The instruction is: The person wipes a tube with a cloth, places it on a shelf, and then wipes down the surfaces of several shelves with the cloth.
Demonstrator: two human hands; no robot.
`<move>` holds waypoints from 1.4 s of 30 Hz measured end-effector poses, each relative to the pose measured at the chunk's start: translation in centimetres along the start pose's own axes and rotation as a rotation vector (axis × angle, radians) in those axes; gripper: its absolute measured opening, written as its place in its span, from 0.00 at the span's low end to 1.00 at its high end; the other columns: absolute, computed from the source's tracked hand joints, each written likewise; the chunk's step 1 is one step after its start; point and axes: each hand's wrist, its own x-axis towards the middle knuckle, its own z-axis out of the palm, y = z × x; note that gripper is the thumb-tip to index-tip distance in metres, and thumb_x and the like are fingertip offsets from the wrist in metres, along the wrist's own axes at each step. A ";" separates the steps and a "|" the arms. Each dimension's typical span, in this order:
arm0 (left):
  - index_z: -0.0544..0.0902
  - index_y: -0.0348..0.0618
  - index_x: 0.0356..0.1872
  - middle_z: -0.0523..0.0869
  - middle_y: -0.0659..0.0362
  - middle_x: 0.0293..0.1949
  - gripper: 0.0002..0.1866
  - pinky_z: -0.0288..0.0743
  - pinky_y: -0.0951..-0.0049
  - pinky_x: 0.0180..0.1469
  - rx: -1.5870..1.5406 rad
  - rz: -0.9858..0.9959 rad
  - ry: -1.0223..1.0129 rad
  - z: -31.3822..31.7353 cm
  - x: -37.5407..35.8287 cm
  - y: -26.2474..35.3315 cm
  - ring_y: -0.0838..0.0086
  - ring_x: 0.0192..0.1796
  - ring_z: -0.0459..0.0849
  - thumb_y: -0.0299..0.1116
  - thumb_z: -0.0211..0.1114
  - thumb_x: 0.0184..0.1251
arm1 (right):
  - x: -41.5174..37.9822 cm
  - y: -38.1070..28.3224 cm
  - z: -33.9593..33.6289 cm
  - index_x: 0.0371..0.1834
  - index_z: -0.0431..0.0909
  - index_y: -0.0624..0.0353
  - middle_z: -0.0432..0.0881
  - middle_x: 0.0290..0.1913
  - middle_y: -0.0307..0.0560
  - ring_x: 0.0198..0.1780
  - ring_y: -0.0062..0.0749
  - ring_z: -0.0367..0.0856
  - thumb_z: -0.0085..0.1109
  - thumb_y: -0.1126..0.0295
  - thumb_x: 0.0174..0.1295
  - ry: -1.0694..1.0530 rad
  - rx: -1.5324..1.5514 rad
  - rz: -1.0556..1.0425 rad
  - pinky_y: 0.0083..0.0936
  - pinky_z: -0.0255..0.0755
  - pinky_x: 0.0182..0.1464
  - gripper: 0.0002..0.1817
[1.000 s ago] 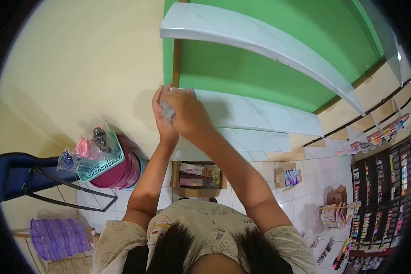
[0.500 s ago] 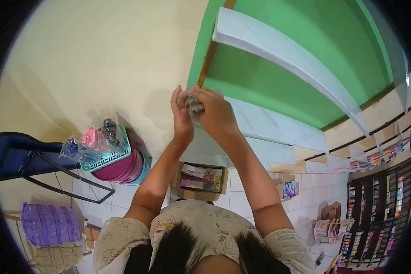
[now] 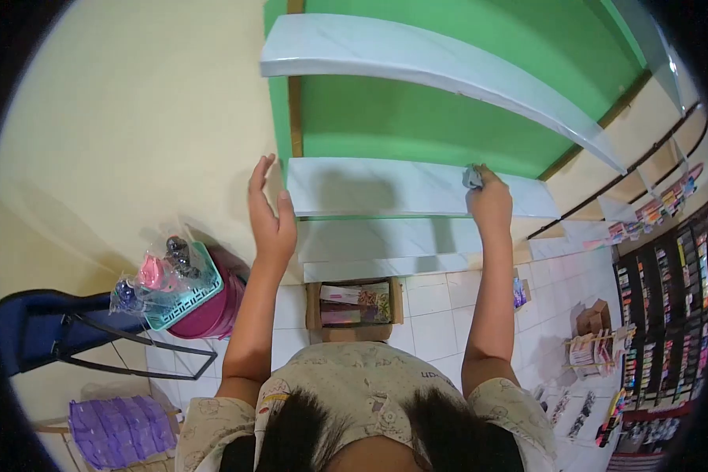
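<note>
One crumpled grey cloth, pinched in the curled fingers of the right hand, toward the right end of a long, white, marbled shelf running left-right; left hand bare, fingers extended, beside its left end.

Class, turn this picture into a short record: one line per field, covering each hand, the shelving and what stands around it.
Left hand: the left hand is empty and open, near the shelf's left end
Right hand: the right hand grips a crumpled grey cloth over the shelf's right part; contact unclear
Shelf: white marbled shelf, with an upper shelf above
Backing: green panel
Floor below: open cardboard box holding printed packets
Left side: turquoise basket of bagged items on a maroon bucket
</note>
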 end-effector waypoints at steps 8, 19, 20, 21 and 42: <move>0.82 0.40 0.47 0.79 0.47 0.55 0.14 0.69 0.55 0.60 0.356 0.299 -0.237 4.7 3.0 6.6 0.51 0.59 0.76 0.26 0.57 0.61 | -4.9 -10.9 5.0 0.50 0.79 0.64 0.81 0.52 0.59 0.55 0.54 0.78 0.49 0.78 0.53 0.096 0.107 -0.534 0.47 0.66 0.62 0.19; 0.87 0.39 0.41 0.86 0.50 0.47 0.14 0.77 0.64 0.51 0.614 0.095 -0.359 7.7 2.8 6.7 0.56 0.49 0.84 0.39 0.59 0.67 | 2.5 12.9 -3.5 0.53 0.81 0.52 0.83 0.51 0.54 0.49 0.51 0.81 0.49 0.79 0.48 -0.024 -0.042 0.140 0.42 0.75 0.53 0.26; 0.87 0.39 0.41 0.86 0.50 0.47 0.15 0.77 0.64 0.51 0.624 0.083 -0.355 7.9 2.8 6.8 0.56 0.49 0.84 0.39 0.58 0.67 | 2.6 13.6 -3.6 0.53 0.81 0.53 0.83 0.50 0.55 0.48 0.52 0.82 0.48 0.79 0.48 -0.001 -0.081 0.123 0.42 0.75 0.53 0.26; 0.86 0.39 0.42 0.86 0.50 0.47 0.15 0.77 0.64 0.51 0.634 0.072 -0.351 8.0 2.8 6.7 0.55 0.49 0.84 0.39 0.58 0.68 | 2.4 12.6 -2.3 0.40 0.81 0.63 0.83 0.36 0.58 0.41 0.50 0.81 0.53 0.77 0.48 0.083 -0.216 0.041 0.42 0.72 0.49 0.15; 0.85 0.34 0.30 0.88 0.51 0.34 0.11 0.79 0.65 0.43 0.620 0.216 -0.230 7.6 1.8 5.9 0.58 0.40 0.87 0.29 0.57 0.66 | 6.2 31.5 -15.5 0.51 0.82 0.57 0.83 0.48 0.60 0.52 0.53 0.81 0.48 0.77 0.56 0.420 0.132 0.329 0.40 0.74 0.56 0.20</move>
